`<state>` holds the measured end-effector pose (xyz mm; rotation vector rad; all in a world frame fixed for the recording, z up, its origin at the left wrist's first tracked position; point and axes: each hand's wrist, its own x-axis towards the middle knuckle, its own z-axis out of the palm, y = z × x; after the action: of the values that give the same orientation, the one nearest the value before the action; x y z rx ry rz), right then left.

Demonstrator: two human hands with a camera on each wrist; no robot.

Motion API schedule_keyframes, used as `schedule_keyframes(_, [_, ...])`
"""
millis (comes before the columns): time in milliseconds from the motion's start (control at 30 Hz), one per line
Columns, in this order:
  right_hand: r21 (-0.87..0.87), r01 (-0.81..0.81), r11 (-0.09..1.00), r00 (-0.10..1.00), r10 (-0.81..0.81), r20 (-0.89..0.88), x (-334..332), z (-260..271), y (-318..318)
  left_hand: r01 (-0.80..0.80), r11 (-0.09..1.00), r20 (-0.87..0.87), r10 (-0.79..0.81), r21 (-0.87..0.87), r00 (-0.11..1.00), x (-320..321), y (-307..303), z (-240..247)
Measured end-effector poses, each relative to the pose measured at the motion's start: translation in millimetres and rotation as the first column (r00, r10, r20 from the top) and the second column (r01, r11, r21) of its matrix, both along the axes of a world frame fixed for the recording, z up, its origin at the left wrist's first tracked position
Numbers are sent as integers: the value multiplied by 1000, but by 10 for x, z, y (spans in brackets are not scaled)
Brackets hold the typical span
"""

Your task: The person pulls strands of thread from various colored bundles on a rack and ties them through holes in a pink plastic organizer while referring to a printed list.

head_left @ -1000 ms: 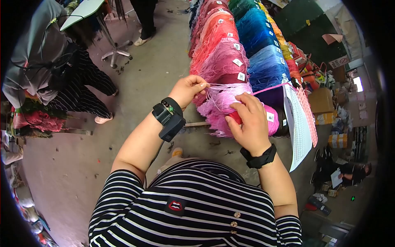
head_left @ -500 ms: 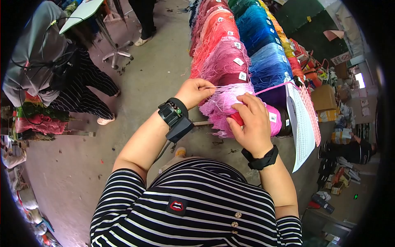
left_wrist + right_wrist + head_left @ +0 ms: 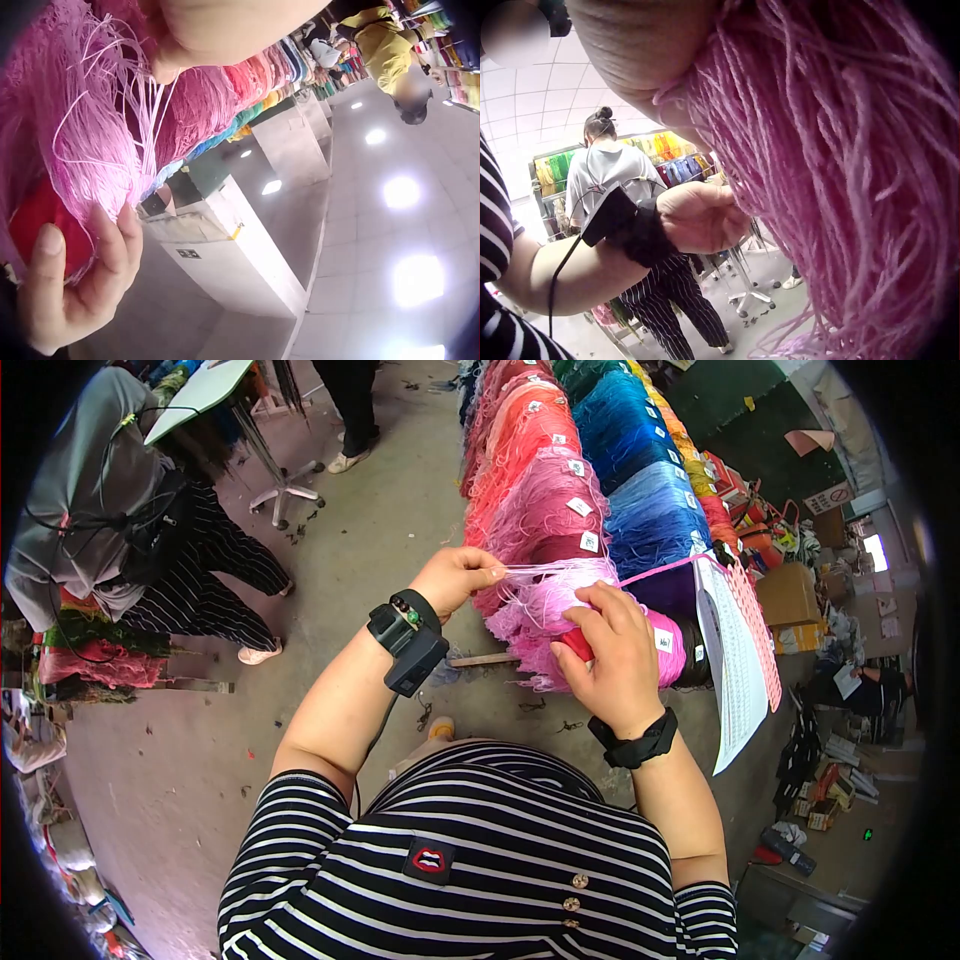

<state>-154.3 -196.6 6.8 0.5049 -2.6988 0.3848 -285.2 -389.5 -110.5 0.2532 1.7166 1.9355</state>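
Observation:
Light pink thread (image 3: 545, 598) hangs in a thick bundle at the near end of a rack. My left hand (image 3: 457, 578) pinches several of its strands between thumb and fingers and holds them stretched out to the left. My right hand (image 3: 618, 660) lies over the bundle, fingers bent onto the strands. Its thumb is against a smooth red piece (image 3: 49, 229) that shows among the threads in the left wrist view. Loose strand ends (image 3: 802, 337) dangle low in the right wrist view. A white label (image 3: 663, 641) sits right of my right hand.
Labelled thread bundles in coral (image 3: 525, 430), blue (image 3: 650, 505) and other colours line the rack beyond. White sheets (image 3: 728, 680) and a pink knotted strip (image 3: 755, 635) hang at its right end. Another person (image 3: 150, 510) stands at the left, near a wheeled table (image 3: 200, 395).
My left hand moved right toward the bundle, then back left, drawing the pinched strands out again. The right hand has stayed on the bundle almost unmoved.

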Motion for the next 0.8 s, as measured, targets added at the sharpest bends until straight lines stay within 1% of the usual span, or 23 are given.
schedule_keyframes(167, [-8, -3, 1000, 1000, 3, -9, 3, -20, 20, -56, 998, 40, 56, 6, 998, -11, -97, -36])
schedule_keyframes(367, [-7, -5, 1000, 1000, 5, -10, 4, -26, 25, -155, 985, 74, 150, 70, 986, 32, -111, 15])
schedule_keyframes(467, [-8, -7, 1000, 1000, 7, -9, 2, -17, 24, -134, 989, 51, 130, 67, 990, 39, -93, -49])
schedule_keyframes(667, [-4, -2, 1000, 1000, 2, -8, 7, -15, 22, -64, 986, 48, 57, 152, 997, 46, -55, -147])
schedule_keyframes(800, [-5, 1, 1000, 1000, -1, -6, 10, -7, 20, -128, 952, 166, 84, 279, 983, 45, -49, -140])
